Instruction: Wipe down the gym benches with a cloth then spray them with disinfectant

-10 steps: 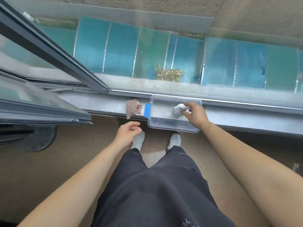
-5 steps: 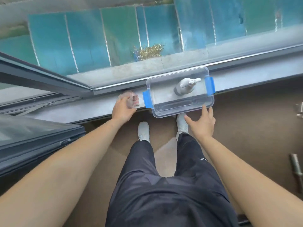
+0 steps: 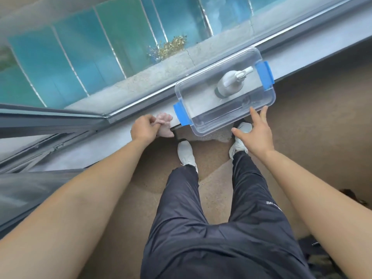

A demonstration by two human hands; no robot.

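Note:
I stand at a grey window sill (image 3: 84, 150) and look straight down. My left hand (image 3: 144, 128) grips a crumpled pale pink cloth (image 3: 165, 125) at the sill's edge. A clear plastic box (image 3: 203, 115) with blue side clips sits on the sill to the right of it, and a white spray bottle (image 3: 231, 84) stands upright inside. My right hand (image 3: 256, 132) hovers just below the box's near edge with its fingers spread, holding nothing. No gym bench is in view.
An open dark window frame (image 3: 40, 125) juts in from the left. Outside lie a concrete ledge (image 3: 141, 85) and teal roofing below. My legs and white shoes (image 3: 186, 153) stand on brown carpet. Dark objects lie on the floor at the right edge.
My right hand let go of the spray bottle and drew back out of the box. My left hand reached up and took hold of the cloth on the sill.

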